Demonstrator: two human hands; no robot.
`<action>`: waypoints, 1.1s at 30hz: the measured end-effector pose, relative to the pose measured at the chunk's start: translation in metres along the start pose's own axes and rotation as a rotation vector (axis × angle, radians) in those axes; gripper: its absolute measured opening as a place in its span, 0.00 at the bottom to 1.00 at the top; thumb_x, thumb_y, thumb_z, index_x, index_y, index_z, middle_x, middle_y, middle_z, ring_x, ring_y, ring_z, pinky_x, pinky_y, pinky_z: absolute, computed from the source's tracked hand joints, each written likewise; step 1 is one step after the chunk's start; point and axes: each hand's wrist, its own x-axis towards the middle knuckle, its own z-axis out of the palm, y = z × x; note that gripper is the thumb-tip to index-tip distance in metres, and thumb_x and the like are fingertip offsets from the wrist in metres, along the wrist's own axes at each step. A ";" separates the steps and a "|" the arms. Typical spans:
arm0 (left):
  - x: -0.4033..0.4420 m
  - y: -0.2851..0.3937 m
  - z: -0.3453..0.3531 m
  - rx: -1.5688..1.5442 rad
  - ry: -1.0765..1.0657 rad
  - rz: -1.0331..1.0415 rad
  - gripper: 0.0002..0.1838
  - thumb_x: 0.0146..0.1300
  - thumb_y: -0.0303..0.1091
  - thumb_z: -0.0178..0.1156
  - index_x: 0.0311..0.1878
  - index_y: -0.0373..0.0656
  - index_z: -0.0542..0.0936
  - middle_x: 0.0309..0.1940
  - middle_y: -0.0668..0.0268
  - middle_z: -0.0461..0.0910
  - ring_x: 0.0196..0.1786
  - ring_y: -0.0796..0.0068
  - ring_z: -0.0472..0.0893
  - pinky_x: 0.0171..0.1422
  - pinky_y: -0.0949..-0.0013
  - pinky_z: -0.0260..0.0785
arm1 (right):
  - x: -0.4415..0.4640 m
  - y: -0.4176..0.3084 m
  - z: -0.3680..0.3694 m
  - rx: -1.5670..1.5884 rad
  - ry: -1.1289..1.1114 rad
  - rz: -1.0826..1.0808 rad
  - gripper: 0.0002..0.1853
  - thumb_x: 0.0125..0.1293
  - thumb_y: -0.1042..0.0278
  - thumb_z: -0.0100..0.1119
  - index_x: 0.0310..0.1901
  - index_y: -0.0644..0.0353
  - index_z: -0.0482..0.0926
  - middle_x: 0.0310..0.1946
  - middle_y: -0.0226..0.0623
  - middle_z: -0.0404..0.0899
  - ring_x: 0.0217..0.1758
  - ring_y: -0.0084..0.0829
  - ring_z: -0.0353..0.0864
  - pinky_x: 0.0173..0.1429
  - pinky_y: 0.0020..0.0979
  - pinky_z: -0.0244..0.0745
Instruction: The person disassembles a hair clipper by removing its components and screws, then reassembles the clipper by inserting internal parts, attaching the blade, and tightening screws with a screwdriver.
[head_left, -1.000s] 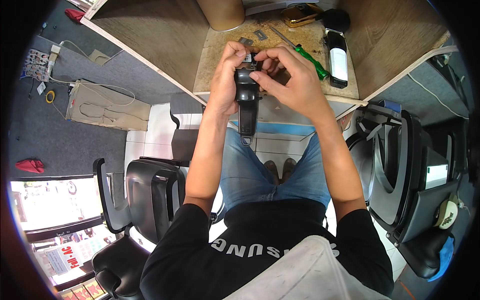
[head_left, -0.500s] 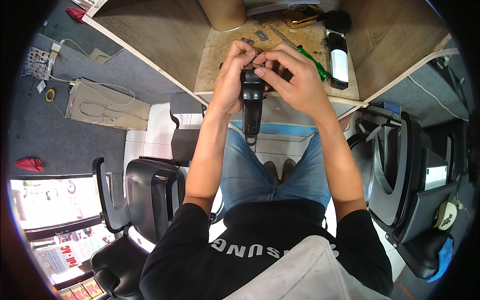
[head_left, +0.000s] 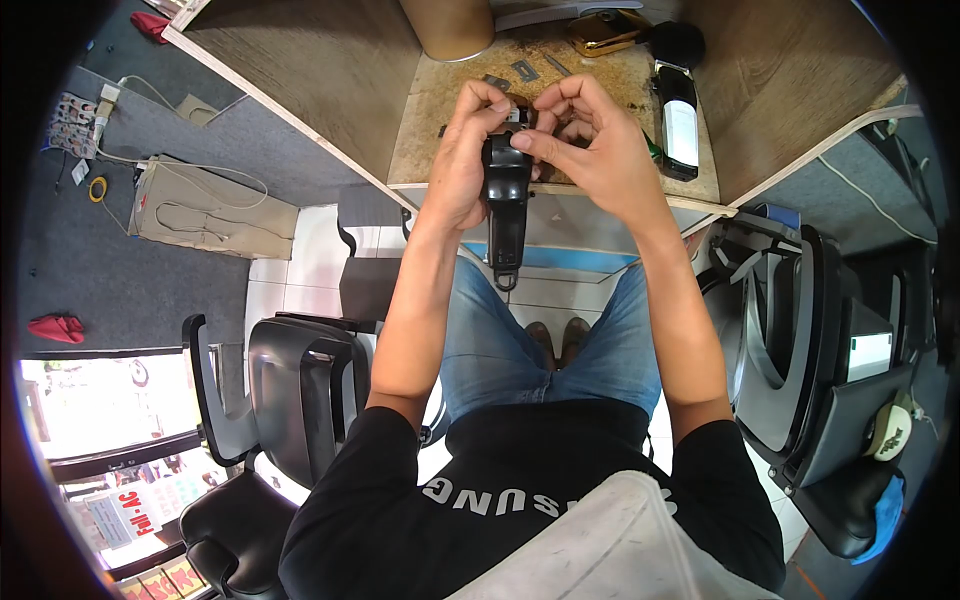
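A black hair clipper (head_left: 508, 195) hangs upright over the shelf's front edge, its loop end down. My left hand (head_left: 462, 150) is wrapped round its upper left side, thumb and forefinger bent near the head. My right hand (head_left: 600, 145) is at the clipper head from the right: the thumb tip presses on it, and the other fingers are curled beside it. Whether a small part lies in those fingers is hidden. Flat metal clipper blades (head_left: 524, 70) lie just beyond my hands. A screwdriver (head_left: 557, 65) lies mostly under my right hand, with some green handle showing.
A second clipper (head_left: 679, 125) stands right on the wooden shelf (head_left: 425, 115), near a round black brush (head_left: 676, 44) and a gold object (head_left: 606, 32). A brown cylinder (head_left: 450, 28) is at the back. Side panels flank the shelf. Black chairs (head_left: 305, 390) surround me.
My right hand has shifted slightly right and its forefinger has lifted off the clipper head, uncovering more of it. More of the screwdriver is now covered. My left hand and the clipper barely moved.
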 end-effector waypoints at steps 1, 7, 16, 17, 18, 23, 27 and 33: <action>0.000 0.000 -0.001 -0.012 -0.005 -0.003 0.05 0.79 0.38 0.49 0.51 0.50 0.67 0.35 0.62 0.79 0.32 0.72 0.84 0.32 0.69 0.81 | 0.000 -0.002 -0.002 -0.049 -0.028 0.034 0.19 0.70 0.73 0.74 0.57 0.68 0.78 0.36 0.32 0.80 0.34 0.19 0.81 0.36 0.23 0.80; -0.001 0.002 -0.006 -0.025 -0.054 -0.039 0.06 0.80 0.41 0.50 0.48 0.51 0.67 0.46 0.61 0.77 0.38 0.69 0.83 0.36 0.65 0.81 | 0.004 0.005 0.001 0.178 -0.016 -0.033 0.17 0.67 0.67 0.76 0.53 0.65 0.84 0.32 0.29 0.85 0.30 0.17 0.83 0.34 0.20 0.77; -0.001 0.000 -0.003 -0.047 -0.039 -0.010 0.06 0.79 0.39 0.50 0.51 0.50 0.67 0.34 0.59 0.81 0.30 0.70 0.84 0.32 0.67 0.81 | 0.004 0.002 0.001 0.089 0.014 0.009 0.16 0.70 0.66 0.74 0.53 0.66 0.84 0.31 0.29 0.85 0.30 0.17 0.85 0.34 0.20 0.77; -0.001 0.000 -0.003 -0.042 -0.040 -0.008 0.06 0.79 0.39 0.50 0.51 0.50 0.67 0.35 0.59 0.80 0.30 0.70 0.84 0.32 0.67 0.81 | 0.005 0.003 0.001 0.085 0.013 0.006 0.16 0.70 0.66 0.74 0.53 0.66 0.84 0.31 0.29 0.85 0.30 0.17 0.85 0.34 0.21 0.77; -0.001 0.000 -0.003 -0.038 -0.042 -0.006 0.06 0.79 0.39 0.50 0.51 0.50 0.67 0.35 0.59 0.80 0.30 0.70 0.84 0.32 0.67 0.81 | 0.005 0.004 0.001 0.079 0.013 0.003 0.16 0.70 0.65 0.74 0.52 0.66 0.84 0.31 0.29 0.85 0.30 0.17 0.85 0.34 0.21 0.77; -0.001 0.001 -0.004 0.008 -0.071 -0.014 0.06 0.80 0.40 0.49 0.49 0.50 0.66 0.46 0.63 0.75 0.32 0.67 0.84 0.35 0.65 0.82 | 0.006 0.005 0.001 0.051 0.010 0.028 0.16 0.70 0.64 0.74 0.52 0.66 0.84 0.31 0.29 0.85 0.29 0.17 0.85 0.32 0.21 0.77; -0.002 0.001 -0.003 0.004 -0.062 -0.002 0.06 0.80 0.40 0.49 0.50 0.50 0.66 0.44 0.63 0.76 0.31 0.67 0.85 0.35 0.67 0.82 | 0.006 0.006 0.002 0.068 0.011 0.038 0.16 0.70 0.64 0.73 0.52 0.67 0.84 0.31 0.30 0.85 0.29 0.17 0.85 0.31 0.21 0.77; -0.002 -0.001 -0.006 0.035 -0.090 0.008 0.07 0.80 0.38 0.50 0.53 0.49 0.67 0.39 0.58 0.81 0.30 0.69 0.85 0.34 0.69 0.82 | 0.006 0.007 0.001 0.069 -0.001 0.015 0.15 0.71 0.65 0.72 0.52 0.67 0.84 0.31 0.30 0.85 0.30 0.17 0.85 0.31 0.20 0.76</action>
